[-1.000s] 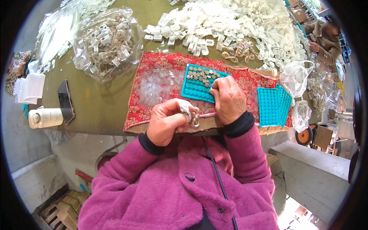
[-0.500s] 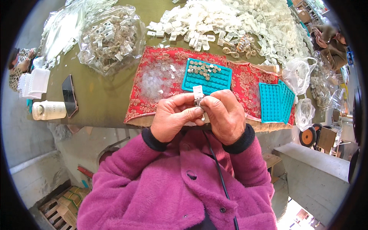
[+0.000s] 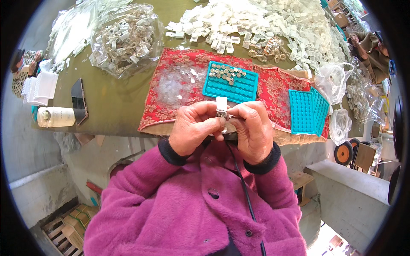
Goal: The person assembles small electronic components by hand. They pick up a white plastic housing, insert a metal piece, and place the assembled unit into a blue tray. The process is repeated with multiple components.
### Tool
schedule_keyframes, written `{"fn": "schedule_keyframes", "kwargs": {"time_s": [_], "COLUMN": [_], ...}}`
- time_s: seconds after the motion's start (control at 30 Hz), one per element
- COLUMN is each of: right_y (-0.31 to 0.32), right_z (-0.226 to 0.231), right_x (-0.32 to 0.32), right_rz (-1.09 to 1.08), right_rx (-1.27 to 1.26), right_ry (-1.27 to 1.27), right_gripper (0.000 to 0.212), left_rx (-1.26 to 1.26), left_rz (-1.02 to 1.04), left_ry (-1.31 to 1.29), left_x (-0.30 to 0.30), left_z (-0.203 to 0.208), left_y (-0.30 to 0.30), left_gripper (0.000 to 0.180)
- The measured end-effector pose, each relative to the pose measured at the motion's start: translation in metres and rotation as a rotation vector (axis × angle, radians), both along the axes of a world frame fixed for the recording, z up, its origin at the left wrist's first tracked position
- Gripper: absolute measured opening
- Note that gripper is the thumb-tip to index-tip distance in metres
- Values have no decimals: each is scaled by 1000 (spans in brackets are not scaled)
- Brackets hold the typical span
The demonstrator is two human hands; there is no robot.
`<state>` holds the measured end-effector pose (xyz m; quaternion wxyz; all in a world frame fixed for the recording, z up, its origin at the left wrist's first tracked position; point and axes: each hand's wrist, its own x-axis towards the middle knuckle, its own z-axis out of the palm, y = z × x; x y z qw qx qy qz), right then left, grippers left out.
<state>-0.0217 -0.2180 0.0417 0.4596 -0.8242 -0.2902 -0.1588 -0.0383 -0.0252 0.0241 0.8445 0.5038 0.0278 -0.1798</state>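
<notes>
Lower middle of frame: small white piece (image 3: 221, 104) with metallic lower end is held upright between thumb and fingers of left hand (image 3: 190, 129). Right hand (image 3: 256, 131) is brought up just beside it, thumb and forefinger narrowed; whether anything is pinched there cannot be told. Right of centre, two teal trays (image 3: 301, 112) are laid overlapping on red floral cloth (image 3: 150, 112). At centre, another teal tray (image 3: 233, 91) is seen, its far half partly covered by round metallic discs (image 3: 224, 73). Upper middle to right: white pieces (image 3: 239, 21) are heaped
</notes>
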Motion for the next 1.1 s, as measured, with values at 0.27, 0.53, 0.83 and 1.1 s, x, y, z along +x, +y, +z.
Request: {"fn": "schedule_keyframes", "kwargs": {"time_s": [0.27,0.53,0.83,1.1], "right_y": [-1,1,-1,8], "right_z": [-6,-7,-7,-32], "right_x": [3,1,48,81], "right_rz": [52,48,-204,-311], "right_rx": [-79,56,-156,-378], "right_ry": [-102,21,48,59], "right_gripper": [44,32,12,11], "left_rx": [-78,50,-1,-127], "left_rz": [-39,-47,-21,-25], "left_ry": [7,-47,1,41], "left_x": [-7,-5,9,15], "left_z": [6,2,-20,-28], "left_y": [-1,3,16,22], "left_gripper": [38,33,21,21]}}
